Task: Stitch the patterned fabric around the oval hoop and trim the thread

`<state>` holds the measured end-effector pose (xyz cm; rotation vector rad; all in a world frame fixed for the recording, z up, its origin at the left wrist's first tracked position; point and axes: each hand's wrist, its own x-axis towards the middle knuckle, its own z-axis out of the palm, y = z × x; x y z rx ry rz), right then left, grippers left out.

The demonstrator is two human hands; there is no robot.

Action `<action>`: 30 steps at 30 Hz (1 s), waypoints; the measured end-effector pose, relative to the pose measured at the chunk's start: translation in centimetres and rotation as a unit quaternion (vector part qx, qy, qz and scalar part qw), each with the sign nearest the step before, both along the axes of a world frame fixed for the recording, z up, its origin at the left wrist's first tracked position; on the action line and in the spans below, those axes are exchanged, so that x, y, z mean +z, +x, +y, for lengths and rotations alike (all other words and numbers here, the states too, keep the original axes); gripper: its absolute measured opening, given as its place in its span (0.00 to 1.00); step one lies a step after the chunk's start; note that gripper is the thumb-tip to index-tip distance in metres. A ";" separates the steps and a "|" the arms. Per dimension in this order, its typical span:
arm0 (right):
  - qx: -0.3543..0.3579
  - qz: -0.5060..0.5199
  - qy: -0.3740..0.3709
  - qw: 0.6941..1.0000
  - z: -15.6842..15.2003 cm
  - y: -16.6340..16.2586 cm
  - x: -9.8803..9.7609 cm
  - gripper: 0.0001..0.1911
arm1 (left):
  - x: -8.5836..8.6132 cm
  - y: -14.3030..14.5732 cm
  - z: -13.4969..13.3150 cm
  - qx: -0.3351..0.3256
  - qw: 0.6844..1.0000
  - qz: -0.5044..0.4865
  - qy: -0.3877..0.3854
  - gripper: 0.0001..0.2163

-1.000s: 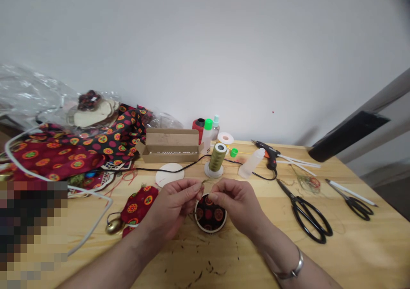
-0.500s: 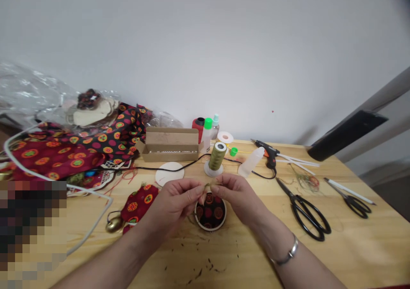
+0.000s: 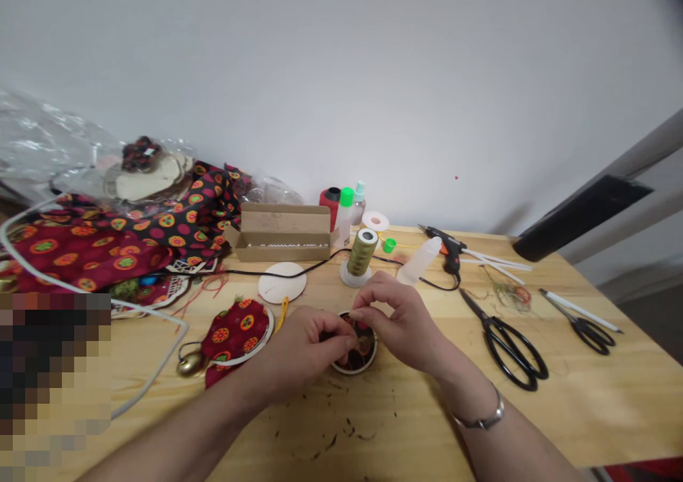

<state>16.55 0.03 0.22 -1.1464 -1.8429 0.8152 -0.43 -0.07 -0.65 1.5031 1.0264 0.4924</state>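
Note:
A round piece covered in dark patterned fabric, with a white rim, lies on the table in front of me. My left hand is over its left side, thumb and fingertips pinched together. My right hand is at its upper right edge, its thumb and index finger also closed in a pinch. Whatever sits between either set of fingertips is too small to make out. Left of my left hand lies a maroon patterned disc with a yellow cord loop. A brass bell is beside that disc.
Behind my hands stand an olive thread spool, an open cardboard box and a white squeeze bottle. Large black-handled scissors, smaller scissors and a glue gun lie to the right. Patterned fabric is heaped left.
My hands have drawn apart from a joint pinch above the round piece. The left one has moved down over the fabric; the yellow cord loop has come into view. The camera has shifted slightly.

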 end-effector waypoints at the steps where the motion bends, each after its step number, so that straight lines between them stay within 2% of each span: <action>1: 0.006 -0.015 0.042 0.999 -0.1 0.0 0.0 0.07 | -0.1 0.0 0.0 0.011 1.000 0.003 0.005 0.09; 5: 0.032 -0.049 0.134 0.989 -0.4 -0.2 0.0 0.08 | -0.3 -0.1 0.1 0.073 0.997 0.013 0.012 0.11; 9: 0.046 -0.060 0.151 0.986 -0.5 -0.3 0.2 0.08 | -0.1 -0.2 0.4 0.133 0.991 0.002 0.026 0.10; 15: 0.043 -0.043 0.123 0.991 -0.6 -0.2 0.3 0.08 | 0.3 -0.2 0.7 0.187 0.981 -0.041 0.002 0.08; 21: 0.007 -0.004 0.082 0.997 -0.4 0.1 0.0 0.08 | -0.2 -0.7 0.7 0.178 0.981 -0.073 -0.001 0.11; 27: -0.022 0.001 0.033 0.999 -0.3 0.0 -0.3 0.07 | 0.2 -0.5 0.8 0.208 0.974 -0.085 -0.011 0.12; 30: -0.041 0.011 -0.014 0.999 -0.3 -0.2 -0.3 0.06 | 0.2 -0.5 0.8 0.212 0.972 -0.098 -0.007 0.12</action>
